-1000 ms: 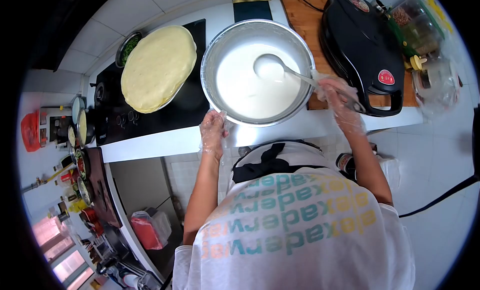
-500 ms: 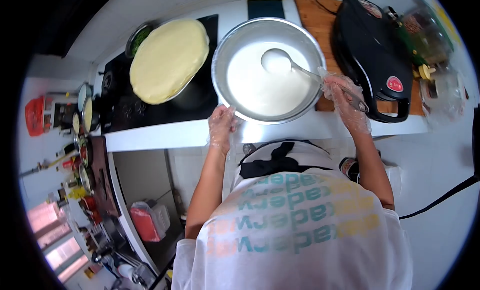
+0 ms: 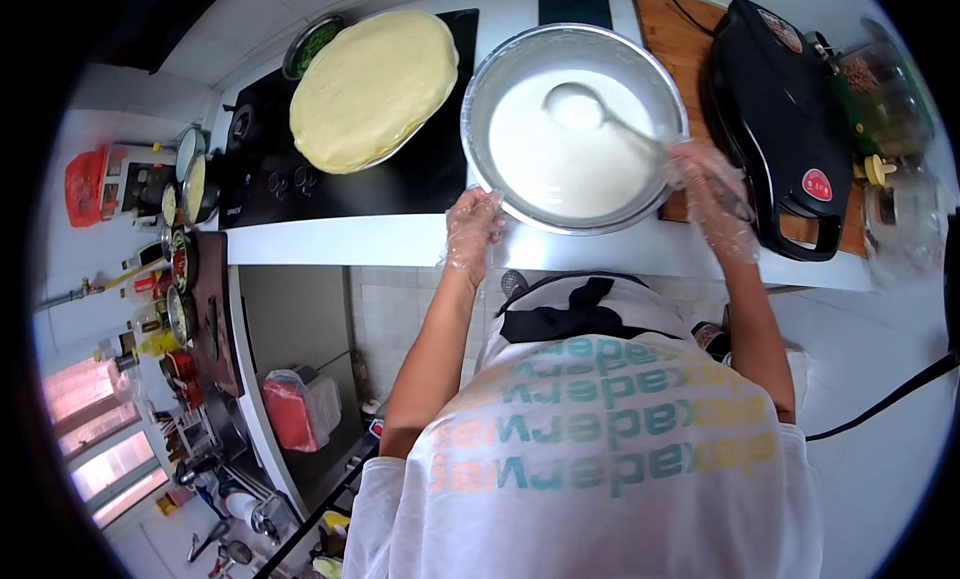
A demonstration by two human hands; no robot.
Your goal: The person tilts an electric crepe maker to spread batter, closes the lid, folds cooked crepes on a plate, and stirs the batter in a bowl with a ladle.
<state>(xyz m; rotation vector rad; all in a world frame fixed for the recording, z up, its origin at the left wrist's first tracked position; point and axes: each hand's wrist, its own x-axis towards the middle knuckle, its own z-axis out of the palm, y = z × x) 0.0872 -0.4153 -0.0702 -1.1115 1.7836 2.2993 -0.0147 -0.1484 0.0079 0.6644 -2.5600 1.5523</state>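
Over the steel bowl (image 3: 476,129) on the bench (image 3: 380,241), the right hand (image 3: 712,194) is closed round the handle of the ladle (image 3: 632,137), which dips in white liquid (image 3: 540,169). The left hand (image 3: 472,234) is half-curled by the rim; whether it grips, I can't tell. The ladle looks stiff, best held by its handle, perhaps slippery through film; the bowl probably heavy, apt to slop. A black appliance (image 3: 765,109) crowds the right side.

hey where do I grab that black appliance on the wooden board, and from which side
Probably the front handle, from your side: it's an open loop jutting toward you from the appliance's body, with a gap for fingers. Your right hand is nearer, but it's holding the ladle.
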